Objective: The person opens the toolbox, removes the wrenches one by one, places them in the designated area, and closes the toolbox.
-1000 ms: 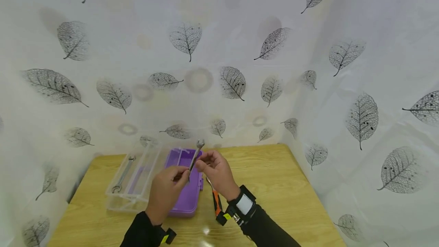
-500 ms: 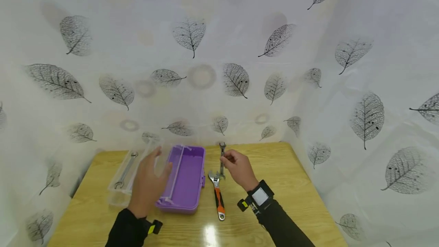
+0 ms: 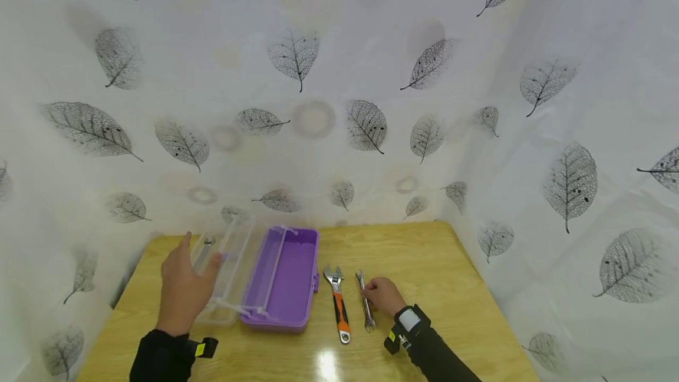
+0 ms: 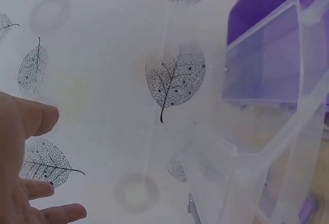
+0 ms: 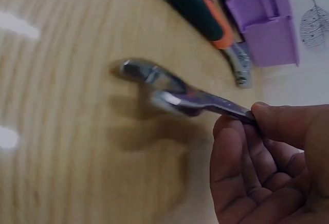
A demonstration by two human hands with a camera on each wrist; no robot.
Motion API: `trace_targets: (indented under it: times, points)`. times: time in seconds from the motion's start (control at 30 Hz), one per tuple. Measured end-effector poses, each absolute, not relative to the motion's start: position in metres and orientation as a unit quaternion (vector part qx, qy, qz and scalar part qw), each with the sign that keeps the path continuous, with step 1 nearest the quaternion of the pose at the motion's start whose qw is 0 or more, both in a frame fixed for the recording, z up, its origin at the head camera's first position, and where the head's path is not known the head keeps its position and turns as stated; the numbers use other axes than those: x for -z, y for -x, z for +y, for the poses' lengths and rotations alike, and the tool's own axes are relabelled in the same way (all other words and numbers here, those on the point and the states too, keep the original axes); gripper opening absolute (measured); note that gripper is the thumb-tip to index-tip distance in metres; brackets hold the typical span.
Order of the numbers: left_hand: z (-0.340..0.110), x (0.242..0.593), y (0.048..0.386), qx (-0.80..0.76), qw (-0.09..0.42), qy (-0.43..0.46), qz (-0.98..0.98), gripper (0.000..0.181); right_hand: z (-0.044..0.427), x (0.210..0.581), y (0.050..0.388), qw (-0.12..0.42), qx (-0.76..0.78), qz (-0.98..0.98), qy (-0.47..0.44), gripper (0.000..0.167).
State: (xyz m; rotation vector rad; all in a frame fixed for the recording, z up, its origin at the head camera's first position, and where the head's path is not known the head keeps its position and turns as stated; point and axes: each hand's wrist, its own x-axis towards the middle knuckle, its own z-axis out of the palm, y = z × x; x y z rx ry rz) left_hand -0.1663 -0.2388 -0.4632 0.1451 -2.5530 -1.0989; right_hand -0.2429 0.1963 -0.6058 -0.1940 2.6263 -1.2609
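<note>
The right hand (image 3: 384, 296) pinches a small silver wrench (image 3: 366, 305) between thumb and fingers, low over the table; the right wrist view shows the wrench (image 5: 221, 106) at the fingertips of that hand (image 5: 272, 167). An adjustable wrench (image 3: 339, 305) with an orange and black handle lies just left of it. The left hand (image 3: 183, 287), fingers spread, holds nothing and hovers over the clear tray at the left; in the left wrist view its fingers (image 4: 41, 188) are apart. Another silver wrench (image 3: 204, 252) is in the tray, partly hidden by that hand.
A purple box (image 3: 292, 282) stands mid-table, its clear lid and tray section (image 3: 233, 264) opened to the left. The wooden table (image 3: 424, 264) extends right of the tools. Behind it hangs a white sheet (image 3: 371, 46) with leaf prints.
The left hand has let go of the small wrench and moved left over the clear tray. The right hand has carried that wrench right and down, beside the adjustable wrench.
</note>
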Motion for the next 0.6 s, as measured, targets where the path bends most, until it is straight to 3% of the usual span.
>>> trace_targets:
  times: [0.43, 0.6]
  points:
    - [-0.232, 0.465, 0.176, 0.353, 0.192, -0.017, -0.916, 0.086, 0.182, 0.623, 0.242, 0.060, 0.358, 0.930, 0.065, 0.042]
    - [-0.234, 0.465, 0.181, 0.296, 0.190, 0.012, -0.936, 0.082, 0.184, 0.597, 0.250, -0.002, 0.295, 0.952, 0.083, 0.024]
